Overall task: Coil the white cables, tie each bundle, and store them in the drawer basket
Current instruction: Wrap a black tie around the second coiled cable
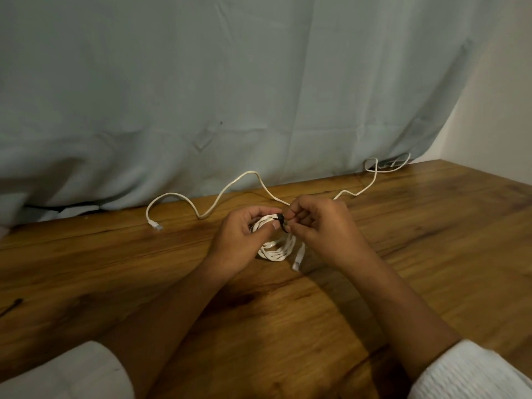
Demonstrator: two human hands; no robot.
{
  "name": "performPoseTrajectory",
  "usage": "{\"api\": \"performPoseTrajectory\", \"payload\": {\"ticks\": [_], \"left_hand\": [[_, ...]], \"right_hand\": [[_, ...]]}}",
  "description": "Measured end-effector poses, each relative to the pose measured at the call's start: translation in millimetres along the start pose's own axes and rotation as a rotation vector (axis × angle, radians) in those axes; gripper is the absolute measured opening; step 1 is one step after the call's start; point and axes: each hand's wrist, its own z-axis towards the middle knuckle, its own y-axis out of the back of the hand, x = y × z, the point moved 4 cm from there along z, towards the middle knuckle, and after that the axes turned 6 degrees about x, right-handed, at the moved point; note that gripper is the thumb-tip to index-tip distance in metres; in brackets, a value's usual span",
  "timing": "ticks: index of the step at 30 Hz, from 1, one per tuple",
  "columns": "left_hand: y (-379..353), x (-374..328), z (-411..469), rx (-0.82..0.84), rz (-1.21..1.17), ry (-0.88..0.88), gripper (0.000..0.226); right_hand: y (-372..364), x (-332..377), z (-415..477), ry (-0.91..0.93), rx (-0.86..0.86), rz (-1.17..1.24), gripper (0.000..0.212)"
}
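The white cable coil (277, 250) sat mid-table (431, 226), gripped by the left hand (244, 226) while the right hand (319, 223) pinched a black tie (282, 221) around it. The second cable (218, 194) lay uncoiled behind, and no basket was in view.

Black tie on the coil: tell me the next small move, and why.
Probably pull the black tie snug with the right hand while the left hand holds the coiled cable. The tie wraps the coil's top strands, and the right hand pinches its end.
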Motion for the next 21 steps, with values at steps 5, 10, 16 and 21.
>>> {"api": "performPoseTrajectory", "payload": {"ticks": [5, 10, 16, 21], "left_hand": [[-1.4, -1.0, 0.6, 0.017, -0.014, 0.006, 0.025], [-1.4, -2.0, -0.5, 0.053, -0.021, 0.013, 0.030], [-1.8, -4.5, -1.0, 0.088, -0.057, 0.035, 0.027], [1.4, -9.9, 1.1, 0.223, -0.139, 0.100, 0.023]], "right_hand": [[-1.2, -1.1, 0.7, -0.013, -0.038, -0.038, 0.020], [-3.9, -1.8, 1.4, 0.026, -0.067, -0.091, 0.020], [-4.3, -0.9, 1.3, 0.146, -0.021, -0.089, 0.026], [-1.5, -7.7, 3.0, 0.185, 0.087, 0.033, 0.043]]}}
